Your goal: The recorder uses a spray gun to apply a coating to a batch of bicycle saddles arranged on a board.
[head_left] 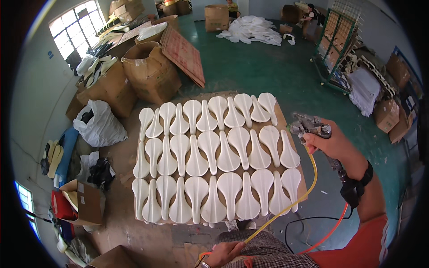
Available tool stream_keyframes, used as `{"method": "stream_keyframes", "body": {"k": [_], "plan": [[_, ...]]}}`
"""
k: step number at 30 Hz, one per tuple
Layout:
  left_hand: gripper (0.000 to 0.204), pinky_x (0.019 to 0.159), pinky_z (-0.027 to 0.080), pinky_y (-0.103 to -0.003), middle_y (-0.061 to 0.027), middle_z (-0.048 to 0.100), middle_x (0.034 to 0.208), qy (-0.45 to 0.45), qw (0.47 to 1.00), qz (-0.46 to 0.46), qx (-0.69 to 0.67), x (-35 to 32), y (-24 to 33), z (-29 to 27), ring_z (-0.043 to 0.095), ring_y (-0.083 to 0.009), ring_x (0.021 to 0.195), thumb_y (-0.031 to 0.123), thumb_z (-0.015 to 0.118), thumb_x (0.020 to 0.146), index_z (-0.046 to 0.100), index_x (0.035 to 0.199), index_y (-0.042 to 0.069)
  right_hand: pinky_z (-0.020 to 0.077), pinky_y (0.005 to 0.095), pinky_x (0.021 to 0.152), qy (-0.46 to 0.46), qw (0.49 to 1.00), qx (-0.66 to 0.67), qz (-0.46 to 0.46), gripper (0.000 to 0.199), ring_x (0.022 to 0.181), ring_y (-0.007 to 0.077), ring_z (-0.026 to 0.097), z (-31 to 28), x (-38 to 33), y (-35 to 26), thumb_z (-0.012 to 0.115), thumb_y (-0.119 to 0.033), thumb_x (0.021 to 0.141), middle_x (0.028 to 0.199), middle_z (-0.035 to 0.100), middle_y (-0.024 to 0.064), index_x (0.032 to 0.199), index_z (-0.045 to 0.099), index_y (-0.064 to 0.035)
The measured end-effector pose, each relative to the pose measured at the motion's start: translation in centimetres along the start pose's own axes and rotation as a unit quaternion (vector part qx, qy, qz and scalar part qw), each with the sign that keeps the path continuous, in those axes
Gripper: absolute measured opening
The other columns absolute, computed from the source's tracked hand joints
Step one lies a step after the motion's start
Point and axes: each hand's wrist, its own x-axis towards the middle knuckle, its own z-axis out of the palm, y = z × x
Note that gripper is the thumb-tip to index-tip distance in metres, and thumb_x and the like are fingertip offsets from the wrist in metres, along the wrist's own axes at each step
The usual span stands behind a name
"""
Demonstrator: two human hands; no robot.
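Note:
White bicycle saddle pads (pixel 196 154) lie in three rows on a cardboard-covered surface (pixel 280 114) before me, wide ends alternating near and far. My right hand (pixel 330 140) is raised off the right edge of the rows, closed round a grimy spray gun (pixel 308 127) whose front end faces left. From the gun a yellow hose (pixel 315 174) hangs down in a curve and runs to my left hand (pixel 225 254). That hand is low at the front, by my lap, with its fingers wrapped round the hose. Whether spray leaves the gun I cannot tell.
Large cardboard boxes (pixel 149 73) and a white plastic bag (pixel 100 125) crowd the left. A heap of white pieces (pixel 252 30) lies on the green floor at the back, with people nearby. A wheeled rack (pixel 337 44) stands far right. A red-orange hose (pixel 328 234) trails beside me.

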Motion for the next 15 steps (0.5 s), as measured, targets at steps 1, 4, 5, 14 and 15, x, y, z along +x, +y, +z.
{"method": "stream_keyframes", "body": {"k": [1,4,5,14,15], "plan": [[0.041,0.064,0.049,-0.031,-0.0126,0.064,0.072,-0.01,1.0,0.003,0.023,-0.1,0.3,0.3,0.065,-0.0208,0.069,0.037,0.041,0.096,0.063,0.105,0.003,0.0466,0.022,0.052,0.003,1.0,0.007,0.0,0.021,0.057,0.0067,0.054,-0.1,-0.7,-0.2,0.061,-0.012,0.085,0.07,0.058,0.0023,0.101,0.057,0.0001],[0.04,0.063,0.049,-0.032,-0.012,0.065,0.073,-0.013,0.999,0.007,0.043,-0.9,0.4,1.2,0.066,-0.0224,0.068,0.036,0.041,0.096,0.062,0.105,0.003,0.047,0.0218,0.053,0.015,0.999,0.038,-0.02,0.021,0.058,0.007,0.054,-0.4,-0.7,0.8,0.062,-0.014,0.084,0.071,0.057,0.0019,0.1,0.057,0.0001],[0.04,0.063,0.049,-0.033,-0.012,0.065,0.073,-0.008,0.999,0.011,0.039,-1.2,0.3,1.4,0.066,-0.023,0.068,0.036,0.041,0.096,0.063,0.104,0.003,0.047,0.0218,0.053,0.014,0.999,0.04,-0.022,0.021,0.058,0.007,0.054,-0.4,-1.0,0.9,0.062,-0.014,0.084,0.071,0.057,0.0019,0.1,0.057,0.0001],[0.042,0.065,0.049,-0.034,-0.0123,0.065,0.074,-0.037,0.995,-0.009,0.087,-3.2,-1.0,-1.8,0.065,-0.0245,0.069,0.039,0.04,0.096,0.063,0.105,0.004,0.0464,0.0213,0.053,-0.01,0.998,0.037,-0.051,0.02,0.056,0.0059,0.054,4.8,-0.5,-0.7,0.062,-0.016,0.084,0.068,0.056,0.0003,0.097,0.058,-0.0013],[0.042,0.065,0.049,-0.034,-0.0123,0.065,0.074,-0.038,0.995,-0.007,0.089,-3.4,-1.4,-2.7,0.065,-0.0245,0.069,0.039,0.04,0.096,0.063,0.105,0.004,0.0464,0.0213,0.053,-0.007,0.998,0.036,-0.053,0.02,0.056,0.0059,0.054,5.5,0.1,-1.4,0.062,-0.016,0.084,0.068,0.056,0.0003,0.097,0.058,-0.0013]]}}
